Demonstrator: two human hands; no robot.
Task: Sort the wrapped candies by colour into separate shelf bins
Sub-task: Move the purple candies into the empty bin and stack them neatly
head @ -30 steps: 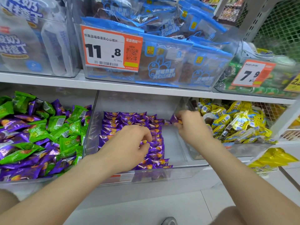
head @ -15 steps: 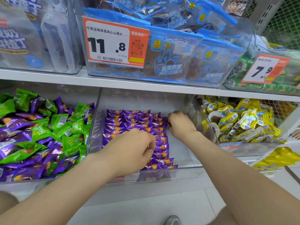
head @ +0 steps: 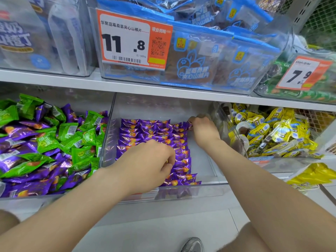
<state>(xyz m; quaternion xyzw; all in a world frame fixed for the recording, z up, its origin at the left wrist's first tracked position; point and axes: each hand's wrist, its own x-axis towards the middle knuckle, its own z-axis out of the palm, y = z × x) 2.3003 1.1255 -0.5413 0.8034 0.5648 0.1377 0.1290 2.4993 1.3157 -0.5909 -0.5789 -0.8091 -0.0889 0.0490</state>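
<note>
Fingers half hide the purple candy (head: 190,124) the right hand (head: 203,130) pinches. Left hand (head: 151,160) curls over purple rows (head: 145,132); any grip cannot be told.

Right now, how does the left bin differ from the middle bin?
The left bin holds green candies and purple ones mixed in a loose heap; the middle bin holds only purple candies in neat rows. The left bin is covered across; the middle bin's right side is bare. Both are clear plastic.
</note>
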